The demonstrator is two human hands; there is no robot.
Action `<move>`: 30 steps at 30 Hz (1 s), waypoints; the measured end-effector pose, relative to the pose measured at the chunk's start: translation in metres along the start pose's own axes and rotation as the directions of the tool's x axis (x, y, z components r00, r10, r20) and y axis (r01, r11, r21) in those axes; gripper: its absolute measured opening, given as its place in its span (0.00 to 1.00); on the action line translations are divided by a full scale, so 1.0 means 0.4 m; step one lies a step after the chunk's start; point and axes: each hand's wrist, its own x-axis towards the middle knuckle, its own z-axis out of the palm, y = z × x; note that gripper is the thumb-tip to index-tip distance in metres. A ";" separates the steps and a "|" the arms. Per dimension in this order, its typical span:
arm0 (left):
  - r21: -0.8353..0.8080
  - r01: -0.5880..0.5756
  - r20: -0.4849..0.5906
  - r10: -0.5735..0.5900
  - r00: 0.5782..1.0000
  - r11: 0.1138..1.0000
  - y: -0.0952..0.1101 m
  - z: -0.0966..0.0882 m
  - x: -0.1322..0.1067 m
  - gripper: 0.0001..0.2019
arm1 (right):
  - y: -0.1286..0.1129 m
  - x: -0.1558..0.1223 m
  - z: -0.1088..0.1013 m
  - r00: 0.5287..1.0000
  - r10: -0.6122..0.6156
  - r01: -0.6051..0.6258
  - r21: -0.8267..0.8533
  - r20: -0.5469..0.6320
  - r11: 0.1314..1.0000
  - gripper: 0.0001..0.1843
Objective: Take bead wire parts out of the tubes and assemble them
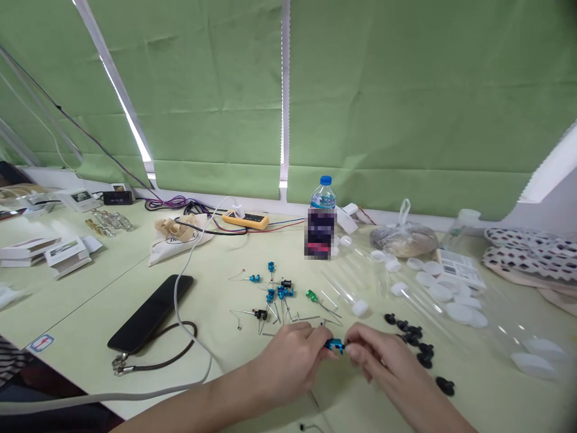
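Low at the centre, my left hand (293,358) pinches a small blue metal fitting (334,344) between thumb and fingers. At the fitting's right end, the thumb and fingertips of my right hand (376,355) are closed. A dark bit shows there, but what they grip is mostly hidden. Just beyond my hands lie several similar fittings with thin metal rods: blue ones (283,292), black ones (260,314) and a green one (311,295). Black plastic knob-like pieces (425,355) are scattered right of my right hand.
Clear plastic tubes (426,313) and white caps (466,313) cover the right side. A water bottle (324,198) and a tied plastic bag (403,237) stand at the back. Leftward are a phone (151,313) with a strap, a white cable (177,300) and a yellow power strip (247,219).
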 end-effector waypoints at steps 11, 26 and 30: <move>0.015 -0.006 -0.002 0.006 1.000 1.000 -0.001 0.004 0.000 0.06 | 0.002 -0.010 0.001 0.999 -0.049 0.048 -0.046 -0.014 0.998 0.16; 0.093 0.015 -0.019 -0.013 1.000 0.996 -0.006 0.004 0.002 0.05 | 0.008 -0.007 0.006 0.992 -0.038 0.035 -0.026 -0.122 0.999 0.14; 0.100 0.006 -0.027 -0.003 1.000 0.995 -0.004 -0.001 0.002 0.05 | 0.009 -0.005 -0.002 0.991 0.011 -0.016 -0.035 -0.131 0.999 0.08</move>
